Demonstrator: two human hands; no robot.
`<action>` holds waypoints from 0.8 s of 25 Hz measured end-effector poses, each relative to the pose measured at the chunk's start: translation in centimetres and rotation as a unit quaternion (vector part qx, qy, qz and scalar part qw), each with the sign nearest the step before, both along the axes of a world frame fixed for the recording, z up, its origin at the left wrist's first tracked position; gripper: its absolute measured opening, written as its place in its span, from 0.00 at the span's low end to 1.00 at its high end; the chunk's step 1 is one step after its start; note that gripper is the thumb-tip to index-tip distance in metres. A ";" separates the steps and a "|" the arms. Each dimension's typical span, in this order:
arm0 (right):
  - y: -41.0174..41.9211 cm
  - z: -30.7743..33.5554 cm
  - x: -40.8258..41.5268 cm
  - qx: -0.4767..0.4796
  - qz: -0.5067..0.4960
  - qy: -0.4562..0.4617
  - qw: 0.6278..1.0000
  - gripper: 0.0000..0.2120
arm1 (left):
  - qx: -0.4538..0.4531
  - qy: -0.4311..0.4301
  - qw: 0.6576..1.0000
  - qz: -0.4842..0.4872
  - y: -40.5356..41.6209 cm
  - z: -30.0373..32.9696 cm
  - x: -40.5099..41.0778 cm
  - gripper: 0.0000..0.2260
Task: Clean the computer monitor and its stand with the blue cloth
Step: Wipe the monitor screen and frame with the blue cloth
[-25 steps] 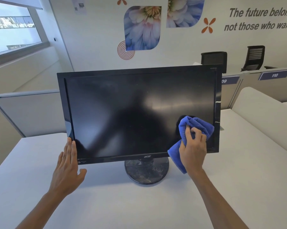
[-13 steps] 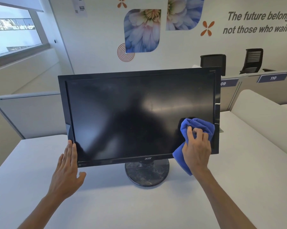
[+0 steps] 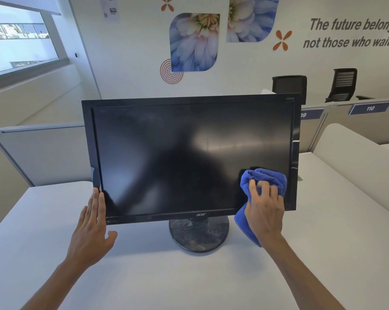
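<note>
A black monitor (image 3: 177, 157) with a dark, switched-off screen stands on a white desk, facing me. Its round black stand (image 3: 199, 237) under the middle looks dusty and scratched. My right hand (image 3: 265, 209) is shut on a bunched blue cloth (image 3: 264, 177) and presses it against the lower right part of the screen; a tail of the cloth hangs below the bezel. My left hand (image 3: 89, 229) lies flat with fingers together against the monitor's lower left edge, holding nothing.
The white desk (image 3: 54, 231) stretches to both sides of the monitor. A grey partition (image 3: 39, 153) stands behind on the left. More partitions with number labels and two black office chairs (image 3: 343, 83) stand at the back right.
My right hand with the cloth has slid a little lower on the right part of the screen. My left hand stays at the lower left edge.
</note>
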State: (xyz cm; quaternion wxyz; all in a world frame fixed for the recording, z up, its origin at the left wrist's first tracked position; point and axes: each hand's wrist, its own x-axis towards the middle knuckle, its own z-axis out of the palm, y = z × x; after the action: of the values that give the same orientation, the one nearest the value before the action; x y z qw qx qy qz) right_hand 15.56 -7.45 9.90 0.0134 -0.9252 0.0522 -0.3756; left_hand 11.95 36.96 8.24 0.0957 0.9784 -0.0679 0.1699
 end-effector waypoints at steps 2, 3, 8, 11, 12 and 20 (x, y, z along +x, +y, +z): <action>-0.5 0.8 0.3 -0.002 0.002 -0.005 1.000 0.22 | -0.004 -0.001 1.000 0.000 -0.2 0.0 -0.1 0.46; -0.6 1.3 0.6 -0.001 -0.003 -0.009 1.000 0.22 | -0.002 0.001 1.000 0.000 -0.1 -0.1 -0.1 0.46; -0.1 -0.3 0.2 0.006 0.016 0.000 1.000 0.23 | 0.003 0.003 1.000 -0.001 0.2 0.0 0.0 0.45; -0.7 0.3 0.2 0.013 0.017 0.007 1.000 0.23 | 0.000 0.001 1.000 -0.003 -0.3 0.3 0.2 0.46; -0.6 0.9 0.4 0.016 0.013 0.009 1.000 0.22 | 0.000 0.003 1.000 -0.003 -0.2 0.3 0.1 0.46; 0.5 -0.4 0.4 0.017 0.107 -0.015 0.994 0.21 | 0.000 0.006 1.000 -0.001 0.1 0.0 -0.1 0.46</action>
State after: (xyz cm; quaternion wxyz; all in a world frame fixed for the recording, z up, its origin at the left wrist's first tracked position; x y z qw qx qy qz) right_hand 15.95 -7.00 9.53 0.0698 -0.9195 -0.0411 -0.3846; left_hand 11.86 37.01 8.19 0.0958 0.9794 -0.0682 0.1643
